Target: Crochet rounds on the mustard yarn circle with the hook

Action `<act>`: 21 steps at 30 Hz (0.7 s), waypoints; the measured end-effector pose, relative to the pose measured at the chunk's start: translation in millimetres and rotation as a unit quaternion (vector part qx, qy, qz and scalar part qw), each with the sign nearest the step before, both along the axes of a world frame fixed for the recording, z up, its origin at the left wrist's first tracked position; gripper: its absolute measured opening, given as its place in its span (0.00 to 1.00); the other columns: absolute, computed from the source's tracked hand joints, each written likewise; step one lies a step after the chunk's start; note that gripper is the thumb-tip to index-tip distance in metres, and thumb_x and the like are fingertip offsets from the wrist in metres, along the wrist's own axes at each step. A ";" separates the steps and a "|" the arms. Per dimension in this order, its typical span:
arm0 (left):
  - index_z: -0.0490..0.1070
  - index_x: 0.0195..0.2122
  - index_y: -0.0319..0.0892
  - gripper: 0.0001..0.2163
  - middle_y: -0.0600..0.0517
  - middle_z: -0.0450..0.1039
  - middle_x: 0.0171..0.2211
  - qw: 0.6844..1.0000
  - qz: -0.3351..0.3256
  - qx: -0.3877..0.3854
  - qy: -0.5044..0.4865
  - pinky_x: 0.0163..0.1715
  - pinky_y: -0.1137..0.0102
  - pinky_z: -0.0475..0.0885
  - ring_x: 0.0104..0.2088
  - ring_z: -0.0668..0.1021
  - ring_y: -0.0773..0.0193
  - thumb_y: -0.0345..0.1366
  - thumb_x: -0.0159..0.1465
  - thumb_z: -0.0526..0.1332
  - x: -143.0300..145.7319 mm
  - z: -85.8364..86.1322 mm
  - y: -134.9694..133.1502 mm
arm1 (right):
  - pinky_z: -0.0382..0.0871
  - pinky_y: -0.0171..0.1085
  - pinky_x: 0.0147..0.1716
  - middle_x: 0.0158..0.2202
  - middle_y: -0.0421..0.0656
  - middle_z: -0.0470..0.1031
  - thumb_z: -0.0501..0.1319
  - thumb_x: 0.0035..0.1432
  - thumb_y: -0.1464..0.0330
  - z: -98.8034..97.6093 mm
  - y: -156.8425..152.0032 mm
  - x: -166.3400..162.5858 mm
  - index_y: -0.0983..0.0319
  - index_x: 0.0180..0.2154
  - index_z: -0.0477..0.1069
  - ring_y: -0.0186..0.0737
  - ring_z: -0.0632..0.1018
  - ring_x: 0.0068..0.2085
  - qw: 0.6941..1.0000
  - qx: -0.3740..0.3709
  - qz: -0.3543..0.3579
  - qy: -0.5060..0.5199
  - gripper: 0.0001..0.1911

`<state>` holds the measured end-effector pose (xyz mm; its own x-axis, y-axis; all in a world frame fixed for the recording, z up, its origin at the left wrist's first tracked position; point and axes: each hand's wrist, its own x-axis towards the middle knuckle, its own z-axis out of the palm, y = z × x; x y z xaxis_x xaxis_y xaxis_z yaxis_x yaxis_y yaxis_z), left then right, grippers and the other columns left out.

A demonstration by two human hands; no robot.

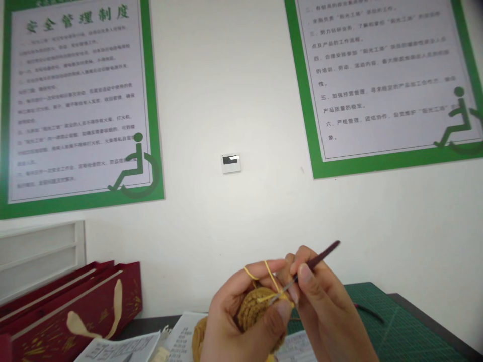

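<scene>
Left hand [234,322] pinches the brown crocheted piece [251,305] in its fingers [260,269]; right hand [328,304] pinches the hook [323,255], tip at the yellow yarn [272,277]. One stitch seems underway, probably calling for a loop drawn through.

1. The left fingers [269,327] hid part of the brown crocheted piece [249,305].
2. The right fingers [312,284] covered part of the hook [325,253].
3. The top edge cropped the right poster [381,75].
4. Small print on the left poster [81,108] was blurred.

Free room above, red bags [92,307] left
</scene>
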<state>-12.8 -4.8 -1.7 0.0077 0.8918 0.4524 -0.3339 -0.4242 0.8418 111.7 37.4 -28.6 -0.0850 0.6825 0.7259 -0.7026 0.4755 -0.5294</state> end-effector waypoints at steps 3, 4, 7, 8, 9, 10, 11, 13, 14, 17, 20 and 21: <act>0.86 0.46 0.49 0.20 0.52 0.81 0.30 0.999 0.040 0.009 0.000 0.27 0.77 0.70 0.27 0.78 0.68 0.40 0.51 0.81 3.5 -4.4 2.9 | 0.72 0.34 0.43 0.37 0.38 0.75 0.63 0.70 0.60 -4.0 2.4 -1.7 0.54 0.38 0.74 0.36 0.75 0.40 0.992 0.080 -0.098 -0.013 0.07; 0.86 0.47 0.49 0.20 0.52 0.82 0.31 0.999 0.039 0.010 -0.001 0.28 0.78 0.70 0.27 0.78 0.68 0.40 0.51 0.81 4.3 -5.1 2.7 | 0.72 0.35 0.44 0.38 0.39 0.76 0.62 0.71 0.61 -5.5 2.8 -1.8 0.53 0.40 0.75 0.37 0.77 0.42 0.987 0.105 -0.121 -0.017 0.05; 0.86 0.46 0.49 0.21 0.50 0.84 0.33 1.000 0.022 0.015 -0.006 0.32 0.76 0.73 0.30 0.80 0.66 0.39 0.50 0.81 5.7 -4.7 0.5 | 0.73 0.37 0.44 0.38 0.38 0.77 0.59 0.73 0.62 -7.8 3.1 -0.7 0.52 0.43 0.74 0.38 0.78 0.42 0.979 0.128 -0.158 -0.010 0.05; 0.86 0.46 0.49 0.21 0.49 0.84 0.34 1.000 0.019 0.019 -0.011 0.33 0.75 0.74 0.32 0.81 0.65 0.39 0.50 0.81 5.7 -4.2 -0.1 | 0.74 0.37 0.43 0.38 0.38 0.77 0.59 0.73 0.62 -7.8 3.3 0.0 0.52 0.42 0.74 0.38 0.78 0.42 0.979 0.120 -0.162 -0.002 0.05; 0.87 0.45 0.49 0.20 0.48 0.85 0.35 0.999 0.018 0.026 -0.015 0.35 0.74 0.75 0.34 0.82 0.62 0.39 0.50 0.81 5.7 -3.6 -0.4 | 0.74 0.37 0.43 0.38 0.38 0.77 0.59 0.73 0.62 -7.5 3.5 0.9 0.52 0.42 0.74 0.38 0.78 0.41 0.981 0.109 -0.160 0.008 0.06; 0.87 0.44 0.49 0.19 0.48 0.85 0.36 0.999 0.020 0.034 -0.017 0.36 0.73 0.76 0.36 0.83 0.61 0.39 0.50 0.81 5.5 -3.2 -0.3 | 0.74 0.37 0.42 0.38 0.38 0.77 0.59 0.73 0.62 -6.9 3.8 1.7 0.52 0.42 0.74 0.38 0.78 0.41 0.984 0.096 -0.151 0.014 0.06; 0.88 0.43 0.49 0.18 0.48 0.85 0.36 0.999 0.026 0.043 -0.020 0.39 0.71 0.77 0.38 0.83 0.59 0.39 0.50 0.81 5.2 -2.9 0.0 | 0.74 0.37 0.42 0.37 0.38 0.77 0.60 0.73 0.61 -6.3 4.2 2.6 0.52 0.41 0.74 0.38 0.79 0.40 0.986 0.085 -0.140 0.016 0.06; 0.88 0.40 0.50 0.15 0.49 0.85 0.35 0.997 0.042 0.059 -0.022 0.42 0.70 0.78 0.40 0.84 0.58 0.38 0.50 0.81 4.8 -2.7 1.0 | 0.73 0.38 0.41 0.37 0.39 0.77 0.60 0.72 0.60 -5.0 4.7 4.4 0.52 0.41 0.74 0.39 0.79 0.40 0.991 0.071 -0.116 0.014 0.06; 0.88 0.40 0.50 0.15 0.49 0.84 0.35 0.997 0.042 0.061 -0.021 0.41 0.70 0.78 0.39 0.83 0.59 0.37 0.50 0.81 4.5 -2.7 1.5 | 0.73 0.39 0.41 0.37 0.39 0.77 0.60 0.72 0.60 -4.4 4.9 5.3 0.52 0.41 0.74 0.39 0.79 0.39 0.992 0.067 -0.107 0.013 0.06; 0.88 0.42 0.50 0.16 0.50 0.84 0.33 0.998 0.014 0.050 -0.022 0.39 0.72 0.78 0.37 0.83 0.61 0.35 0.51 0.81 3.7 -2.3 1.8 | 0.72 0.39 0.41 0.37 0.39 0.78 0.61 0.71 0.58 -3.0 4.4 8.4 0.52 0.40 0.74 0.40 0.79 0.39 0.994 0.054 -0.094 0.015 0.08; 0.87 0.42 0.48 0.16 0.50 0.83 0.32 0.999 -0.014 0.036 -0.019 0.38 0.73 0.78 0.35 0.82 0.62 0.35 0.51 0.81 1.8 -1.1 0.7 | 0.72 0.38 0.40 0.35 0.39 0.78 0.61 0.70 0.56 -0.8 3.5 12.5 0.54 0.39 0.73 0.39 0.78 0.38 0.995 0.039 -0.090 0.009 0.10; 0.87 0.42 0.47 0.16 0.49 0.84 0.33 0.999 -0.019 0.031 -0.018 0.39 0.72 0.78 0.36 0.82 0.62 0.35 0.51 0.81 1.0 -0.7 0.1 | 0.71 0.37 0.40 0.35 0.39 0.78 0.61 0.70 0.56 0.3 3.3 14.1 0.54 0.38 0.73 0.39 0.78 0.38 0.995 0.038 -0.088 0.005 0.11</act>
